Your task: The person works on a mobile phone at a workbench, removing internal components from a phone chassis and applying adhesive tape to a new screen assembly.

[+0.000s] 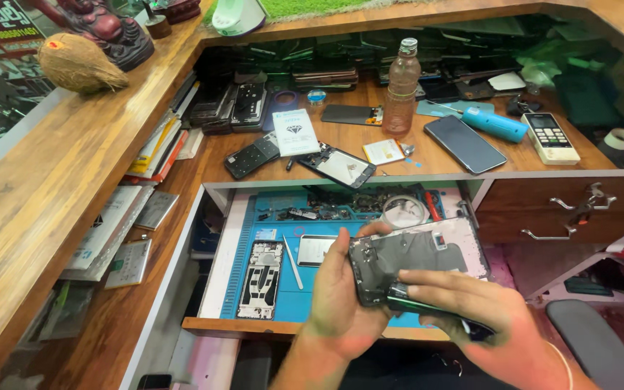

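The left hand (337, 289) holds an opened phone (413, 261) by its left edge, thumb on top and fingers curled underneath, so its grip is closed around the phone. The phone is tilted, its dark inside facing up, its pale frame showing along the far and right edges. The right hand (471, 307) lies just below and to the right of that grip, closed on a dark, slim tool (435, 309) whose near end touches the lower left corner of the phone. What kind of tool it is cannot be told.

Directly under both hands sits a pulled-out drawer (214, 289) lined with a blue mat (294, 300). To the left of the left grip, a stripped phone frame (261, 280) lies flat on the mat, and a thin white pry stick (293, 263) lies between that frame and the left hand. Just beyond the left thumb is a small silver plate (315, 249). Beyond the held phone, at the back of the drawer, are small loose parts and a roll of clear tape (402, 211).

Farther from the grips, the wooden worktop (427, 155) carries a plastic bottle (401, 90), a dark phone (465, 143) lying flat, a blue cylinder-shaped tool (495, 124), a white remote (550, 137), a white card (295, 132) and another opened phone (339, 166). Well to the left and beyond, on the upper counter, rests a coconut (79, 65).
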